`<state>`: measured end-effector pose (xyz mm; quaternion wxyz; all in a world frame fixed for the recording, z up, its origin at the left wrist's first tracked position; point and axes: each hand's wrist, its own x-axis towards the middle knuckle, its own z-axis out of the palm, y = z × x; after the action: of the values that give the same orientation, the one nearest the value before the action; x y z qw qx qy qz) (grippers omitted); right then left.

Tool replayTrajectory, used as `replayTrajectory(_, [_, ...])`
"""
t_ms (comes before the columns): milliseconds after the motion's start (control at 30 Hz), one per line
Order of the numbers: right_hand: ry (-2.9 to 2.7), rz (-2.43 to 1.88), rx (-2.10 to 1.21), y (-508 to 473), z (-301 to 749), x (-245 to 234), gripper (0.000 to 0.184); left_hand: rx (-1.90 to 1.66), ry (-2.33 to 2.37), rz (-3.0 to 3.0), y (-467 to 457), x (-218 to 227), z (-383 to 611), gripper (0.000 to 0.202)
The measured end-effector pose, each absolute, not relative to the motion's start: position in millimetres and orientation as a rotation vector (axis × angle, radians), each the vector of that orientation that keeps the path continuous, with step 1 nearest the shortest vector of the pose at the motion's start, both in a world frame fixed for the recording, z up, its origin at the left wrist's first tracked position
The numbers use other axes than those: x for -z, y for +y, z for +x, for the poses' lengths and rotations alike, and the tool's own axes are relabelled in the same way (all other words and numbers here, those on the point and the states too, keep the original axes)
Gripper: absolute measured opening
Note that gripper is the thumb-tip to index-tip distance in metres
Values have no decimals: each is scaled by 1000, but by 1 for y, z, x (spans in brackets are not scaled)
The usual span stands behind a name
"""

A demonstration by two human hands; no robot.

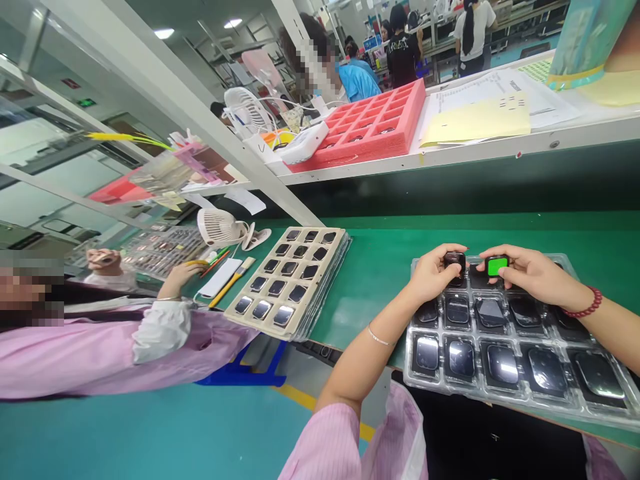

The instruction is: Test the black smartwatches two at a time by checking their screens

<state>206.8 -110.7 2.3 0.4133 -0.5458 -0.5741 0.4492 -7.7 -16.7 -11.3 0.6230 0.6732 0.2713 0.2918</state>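
Green-filmed device [497, 266] pinched in the right fingers [517, 262], dark device [455, 259] half hidden under the left fingers [434, 257]

No words or numbers can be read. The white paper [493, 93] on the shelf [550, 141] has print, and the green sign [87, 103] up high has marks, but both are too small.

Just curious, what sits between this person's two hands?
Head view: a dark device at the left hand, and a green-screened device at the right hand.
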Motion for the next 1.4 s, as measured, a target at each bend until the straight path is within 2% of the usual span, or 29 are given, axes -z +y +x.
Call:
replayTrajectory(167, [-1440, -1355, -1104, -110, 206, -4, 39, -656, 646, 1579, -17, 12, -8, 53])
replayTrajectory(367, [-1451, -1365, -1084, -110, 206, -2, 33, -668, 643, 1615, -15, 14, -9, 53])
replayTrajectory(733, [-1437, -1284, -1141, -109, 204, 4, 44, -669, 644, 1531, -16, 11, -7, 59])
replayTrajectory(800, [-1403, -1276, -1143, -108, 204, 5, 47, -671, 626, 1487, -16, 11, -7, 64])
replayTrajectory(967, [-1146, -1254, -1222, -107, 212, 8, 69, -689, 530, 1184, -7, 12, -10, 85])
replayTrajectory(1033, [-1008, -1241, -1285, -106, 218, 7, 67, -694, 498, 1043, -2, 9, -12, 79])
replayTrajectory(1133, [-819, -1171, -1440, -104, 226, 3, 43, -673, 493, 800, 5, 2, -15, 52])
replayTrajectory(1167, [-763, -1141, -1500, -103, 228, 2, 41, -652, 503, 719, 7, 0, -15, 49])
replayTrajectory(1267, [-655, -1089, -1621, -100, 232, -2, 52, -589, 532, 528, 12, -4, -17, 58])
replayTrajectory(1400, [-643, -1057, -1602, -100, 233, -2, 47, -598, 531, 498, 14, -1, -17, 57])
